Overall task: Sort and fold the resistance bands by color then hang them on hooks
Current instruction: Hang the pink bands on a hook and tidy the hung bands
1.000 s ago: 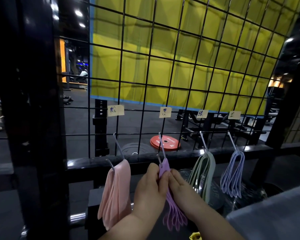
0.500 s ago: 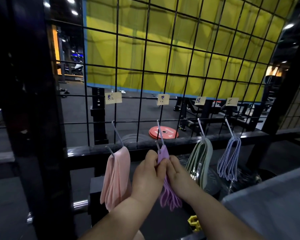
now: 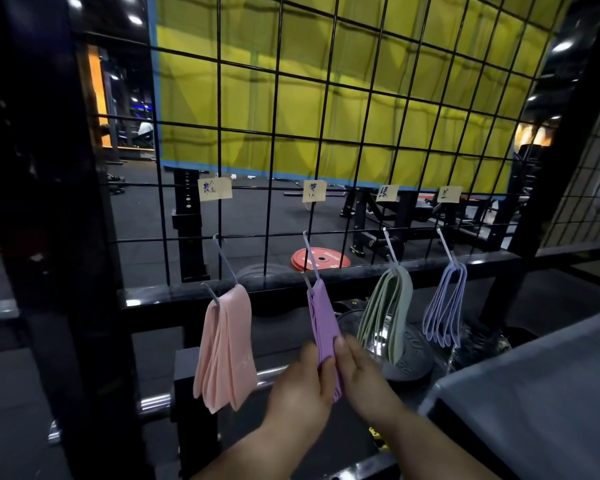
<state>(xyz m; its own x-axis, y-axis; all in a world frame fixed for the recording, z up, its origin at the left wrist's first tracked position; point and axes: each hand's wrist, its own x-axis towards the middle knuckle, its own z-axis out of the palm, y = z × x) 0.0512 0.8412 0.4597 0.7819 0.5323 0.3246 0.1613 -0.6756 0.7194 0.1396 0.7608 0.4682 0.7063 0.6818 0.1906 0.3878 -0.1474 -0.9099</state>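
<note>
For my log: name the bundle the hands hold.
The purple bundle, second from left: left hand and right hand pinch it. Pink, green, blue hang untouched.

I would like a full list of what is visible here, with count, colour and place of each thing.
wire grid: one, black, ahead
hooks: four, metal, on the grid
labels: four, beige, above the hooks
pink bands: one bundle, pink, leftmost hook
purple bands: one bundle, purple, second hook
green bands: one bundle, grey-green, third hook
blue bands: one bundle, pale blue, fourth hook
weight plate: one, red, floor behind the grid
left hand: one, pinching the purple bands
right hand: one, pinching the purple bands
</note>
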